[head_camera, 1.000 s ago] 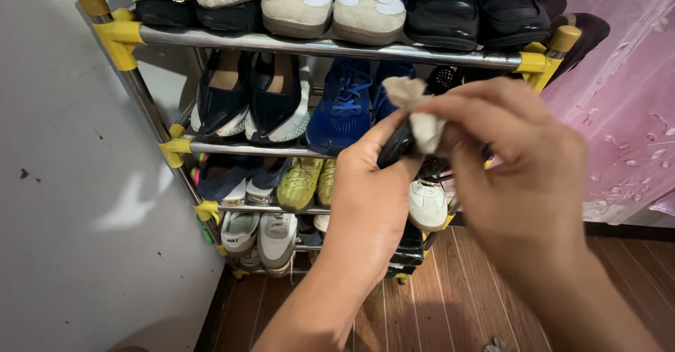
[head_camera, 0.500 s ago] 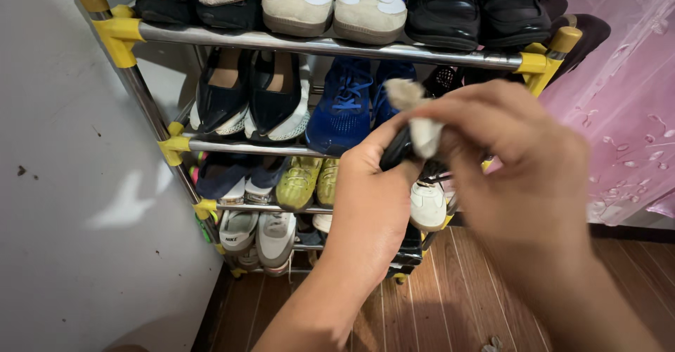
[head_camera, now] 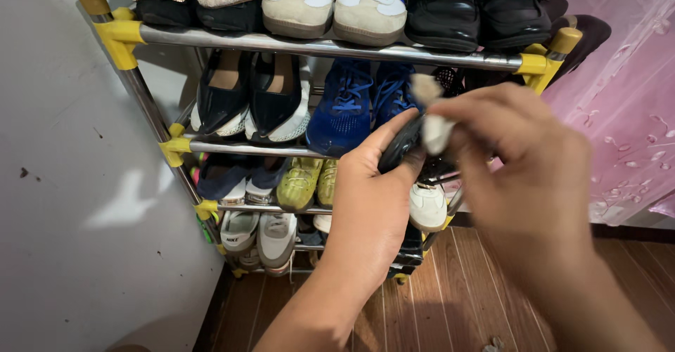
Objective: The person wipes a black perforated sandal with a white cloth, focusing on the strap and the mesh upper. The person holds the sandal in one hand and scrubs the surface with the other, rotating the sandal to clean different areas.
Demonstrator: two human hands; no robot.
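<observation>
- The left hand [head_camera: 365,204] grips a small glossy black shoe [head_camera: 399,143].
- The right hand [head_camera: 524,176] pinches a crumpled beige cloth [head_camera: 434,128] against it.
- Wiping looks midway; part is hidden.

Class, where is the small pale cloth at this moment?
In the head view, right of centre, the pale cloth is pinched in the right hand against the black shoe held by the left hand, before the blue sneakers.

Left hand [head_camera: 373,197] and right hand [head_camera: 524,162] raised, fingers curled.
</observation>
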